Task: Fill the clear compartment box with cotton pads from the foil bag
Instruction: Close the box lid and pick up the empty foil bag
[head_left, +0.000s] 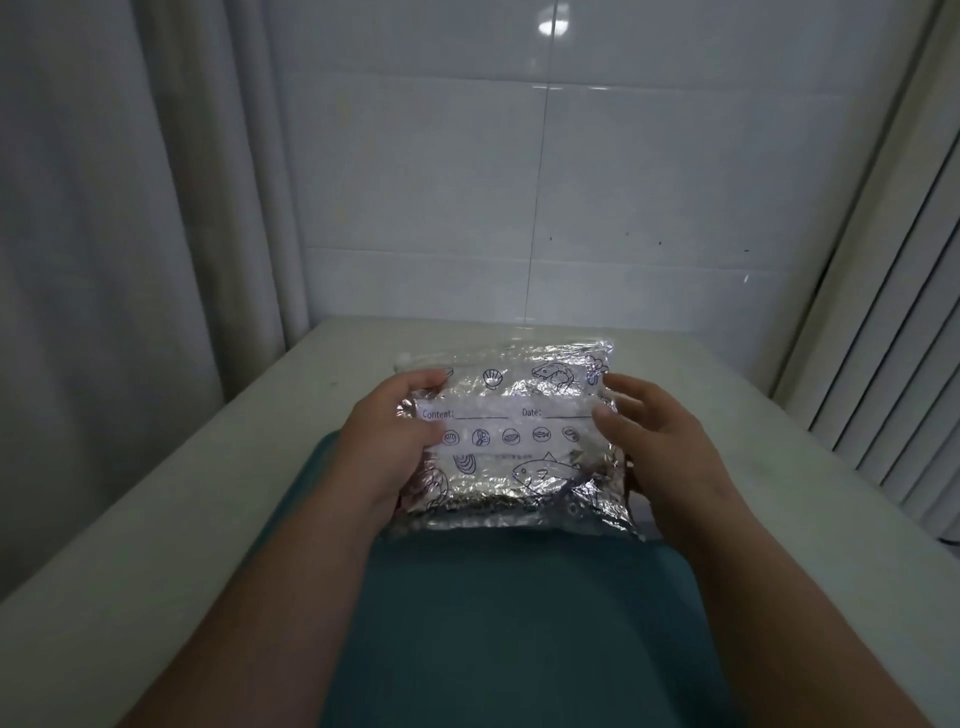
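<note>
while the left hand (387, 447) grips the left edge of the foil bag (514, 467), with its thumb curled over the front and its fingers wrapped behind, the right hand (660, 441) sits against the bag's right edge. the right thumb lies on the front face near the white label strip (498, 413). the right fingers are spread and loosely bent beside the upper right corner. they are blurred, so i cannot tell whether this hand pinches the bag or only touches it. the hands are apart, one at each side of the bag.

the bag is crinkled silver foil, puffed, with its broad printed face turned toward the camera. it carries line drawings of a shell, a shrimp and a fish. the label strip reads "content:" and "date:", with a row of small round icons under it. the top edge tilts toward the far side. the bag is over the far end of a teal mat (509, 623), in the middle of the scene; whether its lower edge touches the mat is unclear.

the mat lies on a pale bench (156, 519) that runs to a white tiled wall (519, 182) at the far end. a pale curtain (104, 208) hangs at the left, and white slatted blinds (893, 364) stand at the right.
</note>
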